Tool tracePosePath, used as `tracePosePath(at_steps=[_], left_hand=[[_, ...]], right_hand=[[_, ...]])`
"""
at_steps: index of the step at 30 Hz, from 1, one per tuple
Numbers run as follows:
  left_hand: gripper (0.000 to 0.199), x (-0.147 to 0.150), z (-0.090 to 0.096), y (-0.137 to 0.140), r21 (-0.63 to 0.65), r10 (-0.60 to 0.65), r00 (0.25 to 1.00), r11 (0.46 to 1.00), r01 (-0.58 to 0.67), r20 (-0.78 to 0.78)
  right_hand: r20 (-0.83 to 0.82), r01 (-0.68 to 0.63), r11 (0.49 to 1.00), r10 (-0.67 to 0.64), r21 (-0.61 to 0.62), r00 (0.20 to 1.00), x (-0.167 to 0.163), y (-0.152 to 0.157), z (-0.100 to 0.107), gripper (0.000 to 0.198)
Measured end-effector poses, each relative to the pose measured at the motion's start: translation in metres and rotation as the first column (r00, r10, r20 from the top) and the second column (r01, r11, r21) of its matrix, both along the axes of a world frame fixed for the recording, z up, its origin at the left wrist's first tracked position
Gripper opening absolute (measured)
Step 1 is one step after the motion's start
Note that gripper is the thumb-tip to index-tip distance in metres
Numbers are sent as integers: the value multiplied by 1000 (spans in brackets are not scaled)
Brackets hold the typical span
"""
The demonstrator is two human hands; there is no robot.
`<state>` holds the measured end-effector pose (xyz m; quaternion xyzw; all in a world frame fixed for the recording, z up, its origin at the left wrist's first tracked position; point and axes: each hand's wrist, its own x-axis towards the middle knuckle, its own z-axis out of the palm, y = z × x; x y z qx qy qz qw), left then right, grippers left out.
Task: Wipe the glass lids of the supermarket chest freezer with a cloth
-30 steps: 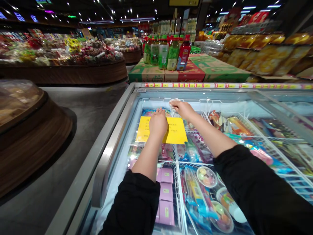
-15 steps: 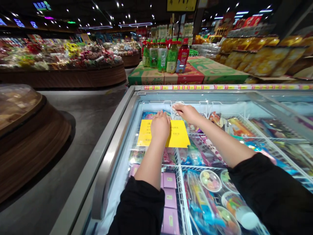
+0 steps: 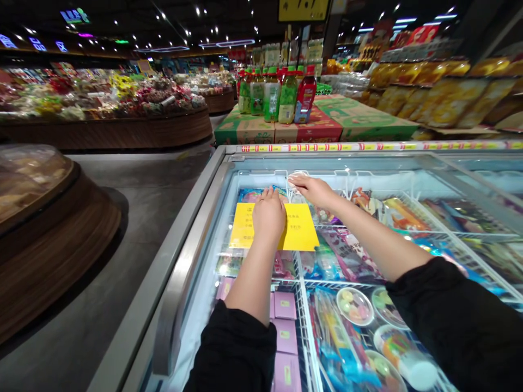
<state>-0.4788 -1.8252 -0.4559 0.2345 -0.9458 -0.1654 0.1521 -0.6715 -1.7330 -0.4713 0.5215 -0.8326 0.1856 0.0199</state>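
Note:
My left hand [image 3: 269, 218] lies flat with its fingers forward over a yellow paper notice [image 3: 300, 228] on the glass lid [image 3: 327, 163] of a chest freezer. Just to its right, my right hand [image 3: 312, 188] presses a small white cloth or tissue [image 3: 297, 177] against the glass near the lid's far edge, its fingers closed on it. Most of the cloth is covered by the hand. Through the glass show wire baskets with purple boxes [image 3: 286, 335], round tubs [image 3: 354, 306] and bagged frozen goods [image 3: 353, 250].
A curved metal handle [image 3: 169, 326] runs along the lid's left side. Beyond the freezer, several drink bottles [image 3: 288, 98] stand on cardboard cartons [image 3: 306, 130]. Rounded wooden display stands [image 3: 57, 245] flank the grey floor [image 3: 143, 201] on the left. Yellow goods are stacked at the back right.
The whole view has tilted very slightly, so the freezer sits a little lower. Both hands stay in nearly the same places on the glass, the cloth still under the right one.

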Motion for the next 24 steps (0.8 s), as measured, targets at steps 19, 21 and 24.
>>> tracePosePath(at_steps=[19, 21, 24], left_hand=[[45, 2, 1, 1, -5, -7, 1000, 1000, 7, -9], [44, 2, 1, 0, -9, -7, 1000, 1000, 7, -15], [44, 1, 1, -2, -4, 2, 1000, 1000, -3, -13]], right_hand=[[-4, -18, 998, 18, 53, 1000, 6, -20, 5, 48], [5, 13, 998, -13, 55, 1000, -3, -32, 8, 47], [-14, 131, 986, -130, 107, 991, -11, -37, 16, 45]])
